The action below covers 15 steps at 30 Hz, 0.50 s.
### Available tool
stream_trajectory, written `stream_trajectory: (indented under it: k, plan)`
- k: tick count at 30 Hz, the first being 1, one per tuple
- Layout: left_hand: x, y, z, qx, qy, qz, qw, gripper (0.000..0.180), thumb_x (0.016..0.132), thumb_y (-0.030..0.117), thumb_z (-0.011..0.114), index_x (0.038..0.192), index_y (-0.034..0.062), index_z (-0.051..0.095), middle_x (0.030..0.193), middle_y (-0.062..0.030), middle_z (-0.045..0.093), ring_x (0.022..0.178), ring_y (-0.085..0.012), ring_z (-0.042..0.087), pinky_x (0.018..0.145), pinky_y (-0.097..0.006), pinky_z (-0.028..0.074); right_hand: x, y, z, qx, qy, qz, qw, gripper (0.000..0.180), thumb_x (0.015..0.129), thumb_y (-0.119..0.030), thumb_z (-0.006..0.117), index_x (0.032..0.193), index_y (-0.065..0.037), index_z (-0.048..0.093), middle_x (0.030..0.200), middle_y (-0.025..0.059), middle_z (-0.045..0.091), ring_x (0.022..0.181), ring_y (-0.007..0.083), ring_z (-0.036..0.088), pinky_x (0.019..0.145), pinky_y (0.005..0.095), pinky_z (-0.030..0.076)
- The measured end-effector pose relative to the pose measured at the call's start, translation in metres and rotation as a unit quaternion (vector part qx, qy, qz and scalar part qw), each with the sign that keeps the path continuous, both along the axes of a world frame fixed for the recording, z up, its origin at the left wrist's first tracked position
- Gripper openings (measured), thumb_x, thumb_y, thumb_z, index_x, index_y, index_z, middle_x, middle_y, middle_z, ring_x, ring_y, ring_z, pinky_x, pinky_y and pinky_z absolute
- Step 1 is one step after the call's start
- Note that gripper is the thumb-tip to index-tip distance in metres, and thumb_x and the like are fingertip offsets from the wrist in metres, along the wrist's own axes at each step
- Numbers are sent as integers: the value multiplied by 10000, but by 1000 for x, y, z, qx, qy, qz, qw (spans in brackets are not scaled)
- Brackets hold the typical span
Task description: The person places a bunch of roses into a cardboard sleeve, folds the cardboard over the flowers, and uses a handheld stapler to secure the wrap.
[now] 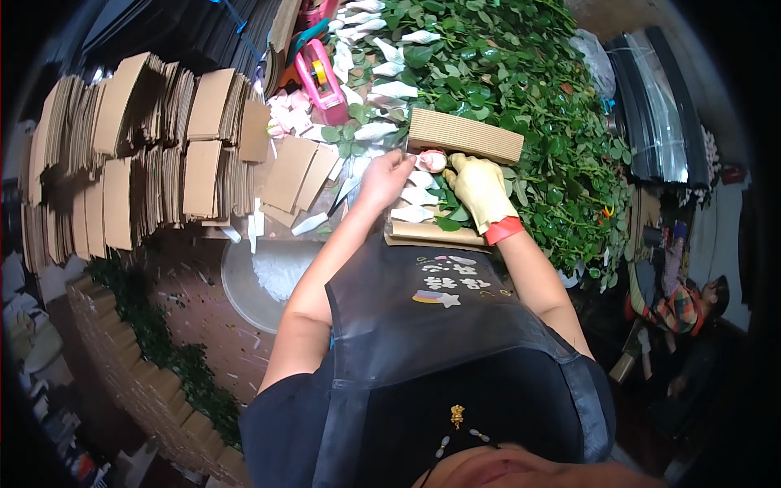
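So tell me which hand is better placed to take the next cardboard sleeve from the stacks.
Left, probably. The bare left hand lies on the side of the cardboard sleeve stacks, while the gloved right hand rests on the wrapped rose buds, farther from them.

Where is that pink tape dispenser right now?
In the head view, the pink tape dispenser lies top centre, between the cardboard sleeve stacks and the rose pile.

Light fell from above, bright on the green foliage (521, 89) at the upper centre and the cardboard stacks (138, 154) at the upper left. The lower left sat dim and murky. Edges curved hard and faded into a black rim. Detail was soft throughout.
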<state>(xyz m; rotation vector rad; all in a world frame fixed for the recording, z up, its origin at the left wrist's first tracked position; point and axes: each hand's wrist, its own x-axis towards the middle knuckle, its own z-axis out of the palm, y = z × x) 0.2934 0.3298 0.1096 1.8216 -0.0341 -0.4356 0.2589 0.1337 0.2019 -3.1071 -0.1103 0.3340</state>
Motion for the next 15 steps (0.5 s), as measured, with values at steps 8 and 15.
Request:
stream_trajectory:
  k: [8, 15]
  plan:
    - [-17, -10, 4, -138, -50, 168, 975, 216, 968, 148, 645, 814, -3, 650, 613, -30, 566, 579, -120, 498, 577, -324, 434, -1, 2, -4, -8, -16, -5, 1000, 273, 962, -346, 684, 1043, -85, 700, 891, 153, 762, 861, 350, 747, 798, 470, 583]
    - [-6, 61, 12, -72, -125, 119, 982, 215, 938, 113, 681, 775, 36, 564, 863, -51, 660, 792, -154, 597, 755, -316, 486, 7, -9, 39, 183, 129, -64, 973, 433, 952, -333, 712, 1276, -48, 678, 970, 192, 758, 945, 386, 729, 850, 467, 573]
